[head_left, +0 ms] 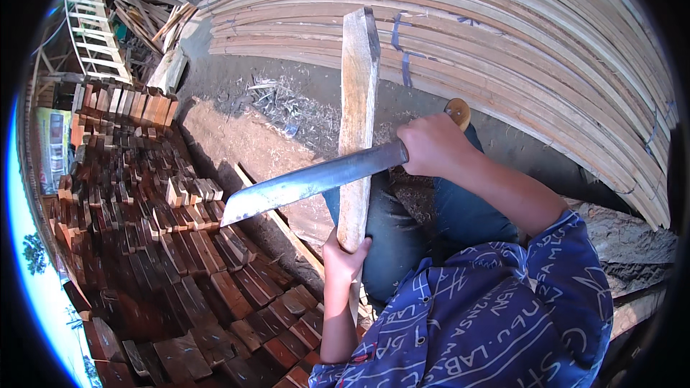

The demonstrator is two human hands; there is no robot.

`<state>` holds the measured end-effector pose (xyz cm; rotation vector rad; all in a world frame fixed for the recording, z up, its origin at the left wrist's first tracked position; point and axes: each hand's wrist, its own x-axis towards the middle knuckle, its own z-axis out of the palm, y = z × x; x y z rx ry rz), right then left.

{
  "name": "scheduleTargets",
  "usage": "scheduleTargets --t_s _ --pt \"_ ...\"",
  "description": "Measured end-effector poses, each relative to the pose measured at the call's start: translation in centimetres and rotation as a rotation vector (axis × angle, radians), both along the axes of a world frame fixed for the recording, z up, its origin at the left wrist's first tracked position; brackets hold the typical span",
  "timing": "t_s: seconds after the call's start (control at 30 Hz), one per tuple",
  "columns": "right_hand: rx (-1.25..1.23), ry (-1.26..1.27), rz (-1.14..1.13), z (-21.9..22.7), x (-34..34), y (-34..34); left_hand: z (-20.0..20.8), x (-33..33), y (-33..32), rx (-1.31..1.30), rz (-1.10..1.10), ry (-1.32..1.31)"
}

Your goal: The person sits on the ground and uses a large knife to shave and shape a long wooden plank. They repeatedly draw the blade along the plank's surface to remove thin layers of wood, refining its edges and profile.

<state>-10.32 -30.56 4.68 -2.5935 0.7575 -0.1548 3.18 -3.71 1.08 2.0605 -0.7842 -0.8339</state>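
My right hand [437, 145] is closed round the handle of a machete [302, 183], whose round, light wooden butt sticks out above the fist. Its long, worn steel blade crosses in front of a rough wooden stake [358, 93], with the tip toward the left. Whether the edge touches the wood I cannot tell. Lower down, my left hand [343, 262] grips the stake near its near end, thumb along the side. The stake stands out away from me, its far end cut to a blunt point, beside my knee in dark trousers.
Stacked reddish-brown wooden blocks [194, 280] fill the left side. Long bundles of thin strips [474, 36], tied with blue bands, lie across the far right. Wood shavings [295, 111] litter the ground between. A ladder-like wooden frame [97, 36] leans at the far left.
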Motion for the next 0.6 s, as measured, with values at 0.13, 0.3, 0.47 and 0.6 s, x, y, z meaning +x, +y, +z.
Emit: scheduleTargets --t_s 0.13,0.3,0.47,0.6 --pt "-0.066 -0.049 0.038 -0.2 0.9 -0.4 -0.4 0.5 0.4 -0.021 -0.011 0.045" --pt "-0.167 -0.080 -0.002 0.4 1.1 -2.0 -0.4 0.6 0.6 -0.023 -0.010 0.084" --pt "-0.116 -0.118 -0.403 1.0 -1.2 -8.8 -0.8 1.2 0.9 0.000 -0.020 0.120" --pt "0.166 -0.120 -0.592 2.1 -2.2 -8.6 -0.1 0.4 0.1 -0.046 -0.008 0.094"
